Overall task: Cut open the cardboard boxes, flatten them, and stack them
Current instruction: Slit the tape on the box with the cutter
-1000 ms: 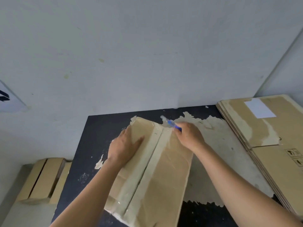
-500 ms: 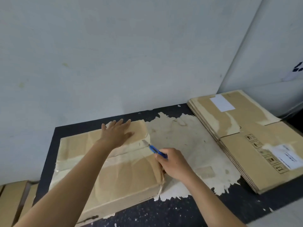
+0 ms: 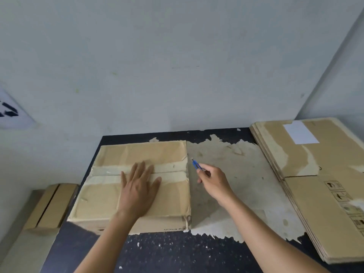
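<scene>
A taped cardboard box (image 3: 110,194) lies on the dark table (image 3: 177,251), with a band of clear tape running left to right across its top. My left hand (image 3: 139,188) rests flat on the box top, fingers straight and spread over the tape. My right hand (image 3: 213,181) grips a small blue cutter (image 3: 196,164) just right of the box's right edge, its blade tip pointing up and left near the end of the tape seam. A stack of flattened cardboard boxes (image 3: 319,186) lies at the right of the table.
A worn pale patch (image 3: 236,184) covers the table between the box and the flattened stack. Another cardboard box (image 3: 51,205) sits lower down at the left, beside the table. A pale wall stands right behind the table.
The box has been turned so the tape seam runs left to right. My left hand shifted to the middle of the top. My right hand with the cutter now sits beside the box's right edge.
</scene>
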